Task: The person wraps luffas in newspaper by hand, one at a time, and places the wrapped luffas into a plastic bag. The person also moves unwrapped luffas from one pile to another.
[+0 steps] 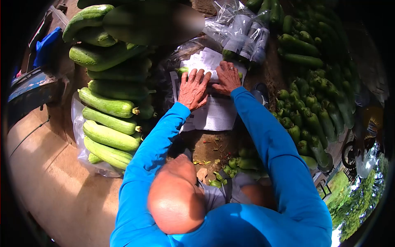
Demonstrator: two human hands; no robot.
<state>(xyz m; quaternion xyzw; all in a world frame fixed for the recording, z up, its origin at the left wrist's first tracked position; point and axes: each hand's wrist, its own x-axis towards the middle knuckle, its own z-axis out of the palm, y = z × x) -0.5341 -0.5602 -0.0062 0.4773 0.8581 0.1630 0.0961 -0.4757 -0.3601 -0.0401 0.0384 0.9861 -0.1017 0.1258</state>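
Note:
A long green gourd lies crosswise under a roll of printed paper (203,75), and its green tip (182,71) sticks out on the left. My left hand (193,89) presses over the left part of this roll, fingers curved across it. On the right part rests my right hand (227,78), its fingers bent over the paper and a ring on one of them. Loose printed sheets (216,113) are spread beneath both hands. Just beyond, a clear plastic bag (230,18) holds several paper-wrapped rolls (242,37).
Large green gourds (109,103) lie in a row on the left, partly over plastic sheeting (94,166). Many smaller gourds (308,101) are heaped on the right, with a few more (247,163) near my leg. A dark blurred patch hides part of the top.

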